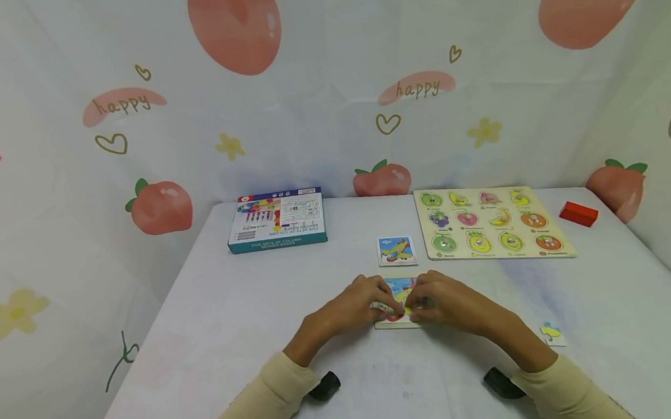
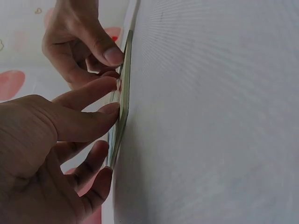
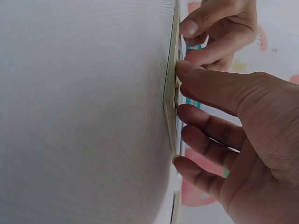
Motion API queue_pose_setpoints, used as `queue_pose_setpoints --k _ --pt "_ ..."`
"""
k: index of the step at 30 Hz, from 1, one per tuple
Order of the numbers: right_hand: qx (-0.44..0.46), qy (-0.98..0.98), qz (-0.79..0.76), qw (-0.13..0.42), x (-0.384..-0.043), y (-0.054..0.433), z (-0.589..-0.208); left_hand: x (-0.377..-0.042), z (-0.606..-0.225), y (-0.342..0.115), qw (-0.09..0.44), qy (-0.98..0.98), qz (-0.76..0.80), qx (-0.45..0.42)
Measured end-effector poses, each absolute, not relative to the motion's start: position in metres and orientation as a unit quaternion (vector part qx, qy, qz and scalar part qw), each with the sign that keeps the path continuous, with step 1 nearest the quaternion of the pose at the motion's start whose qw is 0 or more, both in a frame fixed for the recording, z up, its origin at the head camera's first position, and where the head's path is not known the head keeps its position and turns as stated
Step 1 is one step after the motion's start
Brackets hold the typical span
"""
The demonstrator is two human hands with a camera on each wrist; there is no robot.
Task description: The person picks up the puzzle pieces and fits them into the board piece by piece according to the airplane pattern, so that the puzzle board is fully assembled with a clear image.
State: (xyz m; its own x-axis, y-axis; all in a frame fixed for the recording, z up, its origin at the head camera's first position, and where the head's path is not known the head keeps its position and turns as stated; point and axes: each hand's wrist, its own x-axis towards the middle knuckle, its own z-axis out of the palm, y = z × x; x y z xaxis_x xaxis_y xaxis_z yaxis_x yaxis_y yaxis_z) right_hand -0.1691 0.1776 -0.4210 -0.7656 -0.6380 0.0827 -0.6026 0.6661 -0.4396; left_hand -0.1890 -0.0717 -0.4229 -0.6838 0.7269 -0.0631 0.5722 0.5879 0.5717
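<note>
A small jigsaw puzzle board with a bright picture lies flat on the white table, between both hands. My left hand holds its left side, with thumb and index finger at the near edge and surface and the other fingertips along the side, as the left wrist view shows. From the right, my right hand pinches a thin puzzle piece that stands slightly proud of the board. Its lower fingers reach the board's right edge. Fingers cover much of the picture. Right behind lies a square airplane picture.
A pale piece with yellow and blue print lies beside the right forearm. Farther back are a fruit peg board, a red block and a flat teal-edged box. A peach-print cloth hangs behind the table.
</note>
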Motion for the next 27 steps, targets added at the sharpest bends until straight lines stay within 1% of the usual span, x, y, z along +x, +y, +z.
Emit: queue_pose_setpoints --k 4,10,13,19,27 --pt "-0.335 0.915 -0.222 0.037 -0.169 0.178 -0.421 -0.188 -0.421 -0.07 0.144 0.881 0.243 0.38" --pt "-0.332 0.918 -0.216 0.022 -0.171 0.184 -0.418 -0.187 -0.42 -0.068 0.142 0.889 0.231 0.369" --pt "-0.318 0.921 -0.225 0.022 -0.171 0.192 -0.415 -0.187 -0.421 -0.068 0.142 0.892 0.227 0.365" --pt "-0.275 0.933 -0.229 0.035 -0.166 0.22 -0.411 -0.186 -0.423 -0.069 0.139 0.893 0.227 0.363" --pt "-0.233 0.945 -0.228 0.027 -0.15 0.265 -0.411 -0.187 -0.425 -0.071 0.146 0.885 0.252 0.362"
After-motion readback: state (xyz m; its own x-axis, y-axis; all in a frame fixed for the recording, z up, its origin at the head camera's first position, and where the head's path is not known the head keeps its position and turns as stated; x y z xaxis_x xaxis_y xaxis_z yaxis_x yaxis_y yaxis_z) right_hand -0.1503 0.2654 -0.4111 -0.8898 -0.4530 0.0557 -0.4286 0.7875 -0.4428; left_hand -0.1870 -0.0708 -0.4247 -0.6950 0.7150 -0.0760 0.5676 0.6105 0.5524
